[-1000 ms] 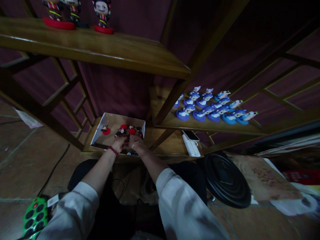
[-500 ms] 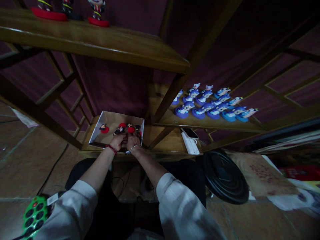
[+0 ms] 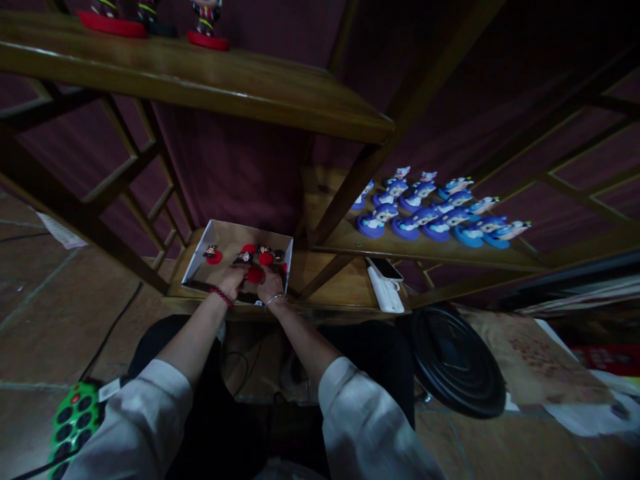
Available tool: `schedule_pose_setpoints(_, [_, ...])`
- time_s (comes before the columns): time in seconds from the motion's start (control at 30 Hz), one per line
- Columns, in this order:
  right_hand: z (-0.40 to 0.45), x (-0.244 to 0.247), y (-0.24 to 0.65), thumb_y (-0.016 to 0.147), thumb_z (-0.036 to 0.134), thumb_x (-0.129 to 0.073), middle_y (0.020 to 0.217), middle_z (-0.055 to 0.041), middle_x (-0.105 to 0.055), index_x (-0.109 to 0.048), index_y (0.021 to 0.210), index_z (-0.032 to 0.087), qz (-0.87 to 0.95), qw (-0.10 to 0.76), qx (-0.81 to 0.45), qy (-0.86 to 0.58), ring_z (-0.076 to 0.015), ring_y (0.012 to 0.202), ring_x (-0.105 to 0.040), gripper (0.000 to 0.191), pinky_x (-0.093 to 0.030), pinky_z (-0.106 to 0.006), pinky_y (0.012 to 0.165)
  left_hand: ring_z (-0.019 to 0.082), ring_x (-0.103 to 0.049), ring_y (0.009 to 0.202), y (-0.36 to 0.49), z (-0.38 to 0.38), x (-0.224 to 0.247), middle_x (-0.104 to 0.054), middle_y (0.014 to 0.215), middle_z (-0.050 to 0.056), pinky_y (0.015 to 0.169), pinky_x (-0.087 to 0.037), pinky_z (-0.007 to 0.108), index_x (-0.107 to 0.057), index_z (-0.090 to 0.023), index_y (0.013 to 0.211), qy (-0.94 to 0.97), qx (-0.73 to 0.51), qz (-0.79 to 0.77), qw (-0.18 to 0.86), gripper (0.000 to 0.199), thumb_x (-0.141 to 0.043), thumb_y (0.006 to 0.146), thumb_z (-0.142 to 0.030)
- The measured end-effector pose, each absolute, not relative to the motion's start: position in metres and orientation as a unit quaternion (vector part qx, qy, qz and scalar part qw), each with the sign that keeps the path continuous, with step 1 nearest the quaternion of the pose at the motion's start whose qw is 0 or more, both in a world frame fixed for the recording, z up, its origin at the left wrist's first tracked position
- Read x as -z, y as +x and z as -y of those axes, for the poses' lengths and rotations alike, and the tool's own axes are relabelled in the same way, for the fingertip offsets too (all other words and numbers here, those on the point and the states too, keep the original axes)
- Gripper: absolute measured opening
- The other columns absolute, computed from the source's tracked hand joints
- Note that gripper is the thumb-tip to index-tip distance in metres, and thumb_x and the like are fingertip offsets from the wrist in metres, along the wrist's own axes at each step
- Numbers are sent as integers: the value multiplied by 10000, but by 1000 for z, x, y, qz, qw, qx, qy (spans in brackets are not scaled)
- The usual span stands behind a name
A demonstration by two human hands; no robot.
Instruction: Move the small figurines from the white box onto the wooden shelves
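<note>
Both my hands are inside a shallow white-rimmed cardboard box [image 3: 240, 233] on the low wooden shelf. Between them is a figurine with a round red base [image 3: 255, 275]; the base faces up, and its body is mostly hidden by my fingers. My left hand [image 3: 233, 279], wearing a red bead bracelet, is closed at the left of this base. From the right, my right hand [image 3: 271, 283], with a silver bracelet, curls its fingers against it. Several small dark figurines with red bases lie just beyond my fingers, and another dark figurine [image 3: 212, 254] lies farther left in the box.
Blue and purple figurines [image 3: 417, 220] stand in rows on the right shelf. Red-based figurines [image 3: 207, 40] stand on the upper shelf [image 3: 225, 100]. A phone [image 3: 386, 269] and a white object [image 3: 385, 290] lie right of the box. A round black stool seat [image 3: 457, 360] is lower right.
My hands have parted slightly, and the red base now shows between them. The view has shifted a little, moving the shelves rightward in the picture.
</note>
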State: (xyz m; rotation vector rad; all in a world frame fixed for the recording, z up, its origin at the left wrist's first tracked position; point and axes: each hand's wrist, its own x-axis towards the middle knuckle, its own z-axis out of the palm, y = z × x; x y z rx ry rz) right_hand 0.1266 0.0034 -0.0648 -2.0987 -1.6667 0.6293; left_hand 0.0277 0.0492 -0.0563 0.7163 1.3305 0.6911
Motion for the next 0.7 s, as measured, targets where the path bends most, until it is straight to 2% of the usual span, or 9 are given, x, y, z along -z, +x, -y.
schedule_pose_setpoints(0.27, [-3, 63, 129, 750, 74, -430, 1121, -32, -595, -503, 1154, 186, 570, 190, -246, -761, -115, 1030, -538, 426, -392, -204, 894, 64, -397, 359, 31, -44, 53, -478, 447, -46, 397, -318, 173, -578, -119, 837, 377, -300, -633, 606, 227, -485, 649, -32])
schedule_pose_setpoints(0.4, [-9, 71, 127, 753, 94, -443, 1099, -25, -609, -502, 1149, 181, 585, 170, -256, -751, -96, 987, -556, 410, -409, -172, 850, 89, -482, 459, 32, -44, 58, -556, 532, -7, 459, -354, 177, -598, -144, 718, 407, -287, -628, 599, 227, -487, 597, 13])
schedule_pose_setpoints(0.5, [-15, 73, 128, 767, 101, -425, 1066, -29, -618, -537, 1097, 184, 602, 161, -237, -745, -108, 976, -551, 359, -410, -177, 841, 123, -523, 526, 31, -46, 65, -560, 518, 12, 492, -354, 182, -602, -154, 618, 446, -271, -634, 570, 224, -484, 564, 29])
schedule_pose_setpoints(0.6, [-24, 70, 134, 773, 103, -402, 1071, -59, -596, -552, 1068, 156, 609, 178, -197, -747, -137, 1009, -518, 335, -383, -212, 886, 147, -544, 585, 30, -49, 72, -563, 525, 26, 520, -351, 185, -593, -163, 581, 483, -276, -639, 531, 224, -488, 543, 31])
schedule_pose_setpoints(0.7, [-36, 66, 142, 767, 93, -396, 1150, -82, -535, -522, 1110, 128, 623, 193, -150, -743, -151, 1090, -444, 368, -324, -240, 950, 158, -545, 593, 29, -50, 75, -562, 532, 34, 535, -355, 194, -589, -168, 580, 471, -287, -638, 537, 234, -484, 532, 35])
